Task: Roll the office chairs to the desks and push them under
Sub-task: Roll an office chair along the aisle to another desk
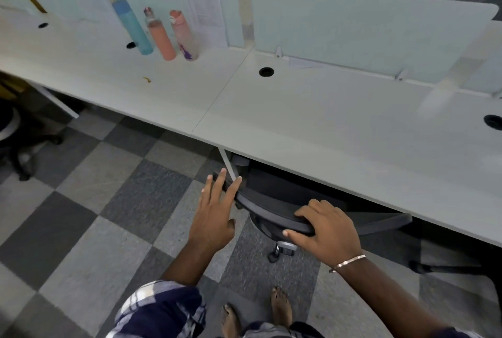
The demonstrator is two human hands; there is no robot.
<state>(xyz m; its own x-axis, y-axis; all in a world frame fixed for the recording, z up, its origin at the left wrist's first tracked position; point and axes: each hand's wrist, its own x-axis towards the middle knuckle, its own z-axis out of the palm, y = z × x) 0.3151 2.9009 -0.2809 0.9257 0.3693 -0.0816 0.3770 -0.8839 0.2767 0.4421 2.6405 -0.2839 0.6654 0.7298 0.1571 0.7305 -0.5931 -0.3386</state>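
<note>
Office chair (pixel 274 211): directly ahead of you, seat already beneath the desk (pixel 339 131), backrest top running left to right. Your left hand (pixel 217 210): fingers straight, resting flat on its left end. Your right hand (pixel 326 231): curled over the rim, nearer you.

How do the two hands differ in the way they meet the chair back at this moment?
The left hand lies with straight, spread fingers against the left end of the chair back; the right hand curls over the top edge, thumb beneath it. The right wrist wears a thin bracelet; the left wrist is bare. Both touch the same dark chair back, which stands at the white desk edge.
</note>
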